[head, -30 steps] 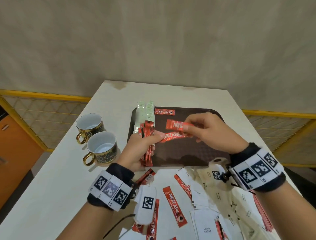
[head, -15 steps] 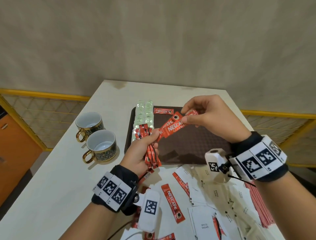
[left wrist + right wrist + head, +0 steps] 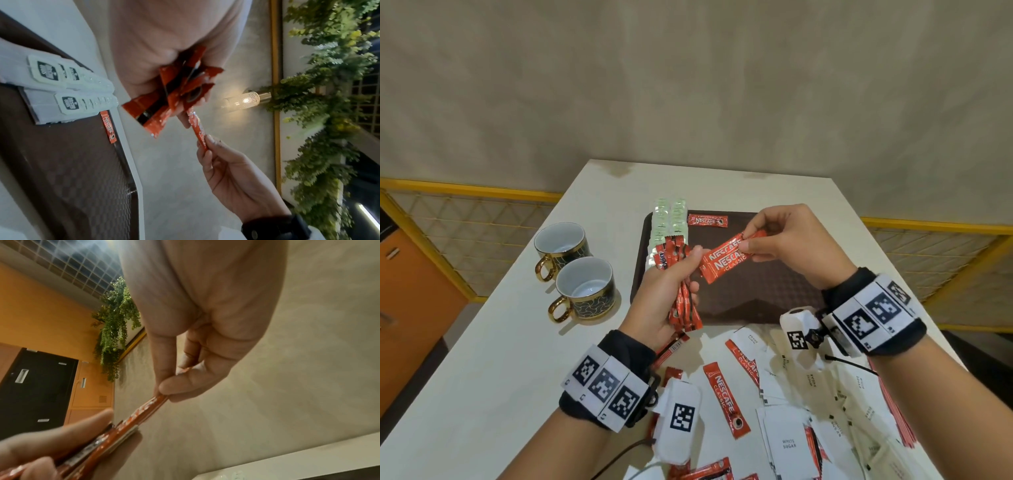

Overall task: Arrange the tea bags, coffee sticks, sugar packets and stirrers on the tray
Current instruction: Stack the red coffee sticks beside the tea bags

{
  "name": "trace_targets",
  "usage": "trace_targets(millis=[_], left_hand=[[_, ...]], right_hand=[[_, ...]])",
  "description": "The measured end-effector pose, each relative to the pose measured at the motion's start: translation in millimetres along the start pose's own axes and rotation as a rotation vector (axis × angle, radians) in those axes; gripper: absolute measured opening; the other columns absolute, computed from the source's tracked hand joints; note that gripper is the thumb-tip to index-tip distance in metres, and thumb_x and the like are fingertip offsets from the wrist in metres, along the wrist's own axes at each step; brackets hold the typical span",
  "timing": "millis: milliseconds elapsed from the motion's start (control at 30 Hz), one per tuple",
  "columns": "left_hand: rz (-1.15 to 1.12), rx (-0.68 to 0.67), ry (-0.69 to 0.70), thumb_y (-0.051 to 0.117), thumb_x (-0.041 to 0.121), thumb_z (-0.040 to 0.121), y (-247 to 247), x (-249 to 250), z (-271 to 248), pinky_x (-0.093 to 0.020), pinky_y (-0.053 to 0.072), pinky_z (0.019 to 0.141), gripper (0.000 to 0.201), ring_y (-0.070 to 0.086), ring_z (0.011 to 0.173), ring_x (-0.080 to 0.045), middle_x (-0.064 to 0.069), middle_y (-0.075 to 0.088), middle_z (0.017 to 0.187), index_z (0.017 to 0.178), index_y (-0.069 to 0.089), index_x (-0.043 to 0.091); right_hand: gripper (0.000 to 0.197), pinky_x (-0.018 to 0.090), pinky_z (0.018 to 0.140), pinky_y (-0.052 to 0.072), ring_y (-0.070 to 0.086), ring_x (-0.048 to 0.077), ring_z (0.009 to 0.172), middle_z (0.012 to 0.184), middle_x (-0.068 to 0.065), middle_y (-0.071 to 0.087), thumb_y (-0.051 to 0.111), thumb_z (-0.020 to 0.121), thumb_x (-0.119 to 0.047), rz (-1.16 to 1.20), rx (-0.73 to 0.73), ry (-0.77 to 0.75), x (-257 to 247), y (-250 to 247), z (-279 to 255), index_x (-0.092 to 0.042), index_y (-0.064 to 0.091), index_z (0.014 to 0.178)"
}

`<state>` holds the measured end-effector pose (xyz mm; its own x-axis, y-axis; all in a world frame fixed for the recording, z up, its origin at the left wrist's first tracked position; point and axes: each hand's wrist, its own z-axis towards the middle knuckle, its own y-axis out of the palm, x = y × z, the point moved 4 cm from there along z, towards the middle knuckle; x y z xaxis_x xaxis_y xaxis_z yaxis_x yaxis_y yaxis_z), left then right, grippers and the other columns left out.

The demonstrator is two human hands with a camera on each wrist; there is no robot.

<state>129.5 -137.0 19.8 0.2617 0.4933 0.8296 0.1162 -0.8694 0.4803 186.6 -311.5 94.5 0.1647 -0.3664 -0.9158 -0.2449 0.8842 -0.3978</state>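
My left hand (image 3: pixel 688 270) grips a bundle of red coffee sticks (image 3: pixel 683 291) upright over the left edge of the dark brown tray (image 3: pixel 756 294). My right hand (image 3: pixel 748 240) pinches the far end of two more coffee sticks (image 3: pixel 727 262), whose near end meets the left thumb. Rows of white-green tea bags (image 3: pixel 671 219) lie along the tray's left side, with one coffee stick (image 3: pixel 708 220) at the back. The left wrist view shows the bundle (image 3: pixel 180 91) fanned in my palm and the right hand (image 3: pixel 226 170) on a stick (image 3: pixel 198 129). The right wrist view shows the pinched sticks (image 3: pixel 144 410).
Two gold-handled cups (image 3: pixel 585 287) stand left of the tray. In front of the tray lie loose white sugar packets (image 3: pixel 787 442) and several coffee sticks (image 3: pixel 726 401). Thin red stirrers (image 3: pixel 897 414) lie at the right edge of the table.
My right hand has lifted the two coffee sticks up and away from just above the tray. My left hand has risen a little with its bundle.
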Motion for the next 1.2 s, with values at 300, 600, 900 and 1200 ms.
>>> trace_targets(millis=[300,600,900,1200], left_hand=[[0.316,0.137,0.112,0.077,0.020,0.082,0.8,1.3,-3.7,-0.019,0.044,0.060,0.022,0.059,0.063,-0.004,0.007,0.067,0.074,0.103,0.072,0.016],[0.333,0.168,0.172,0.078,0.019,0.080,1.5,9.6,-4.7,-0.018,0.046,0.060,0.018,0.060,0.065,-0.005,0.005,0.072,0.081,0.097,0.074,0.018],[0.548,0.209,0.202,0.079,0.023,0.079,-2.7,6.4,4.0,-0.030,0.053,0.080,0.015,0.067,0.087,-0.012,0.004,0.071,0.089,0.092,0.071,0.024],[0.380,0.290,0.175,0.075,0.008,0.081,-22.2,3.5,18.1,-0.017,0.053,0.069,0.017,0.070,0.087,-0.009,0.007,0.075,0.089,0.095,0.074,0.018]], right_hand=[[0.019,0.029,0.072,0.060,0.071,0.018,0.081,0.093,0.021,0.067,0.074,0.081,-0.001,0.137,-0.034,0.040,6.5,3.9,-6.8,-0.006,0.069,0.099],[0.005,0.017,0.065,0.057,0.072,0.016,0.076,0.085,0.015,0.073,0.065,0.087,0.001,0.387,0.031,0.150,20.3,3.0,-6.6,0.001,0.067,0.092],[0.029,0.016,0.084,0.048,0.063,0.000,0.094,0.103,-0.013,0.070,0.075,0.082,-0.016,-0.513,-0.199,-0.227,15.8,24.3,2.1,-0.023,0.070,0.110],[0.014,0.029,0.075,0.047,0.060,0.016,0.079,0.083,-0.002,0.063,0.071,0.081,-0.005,-0.707,-0.097,-0.104,47.1,23.5,90.2,-0.017,0.069,0.089]])
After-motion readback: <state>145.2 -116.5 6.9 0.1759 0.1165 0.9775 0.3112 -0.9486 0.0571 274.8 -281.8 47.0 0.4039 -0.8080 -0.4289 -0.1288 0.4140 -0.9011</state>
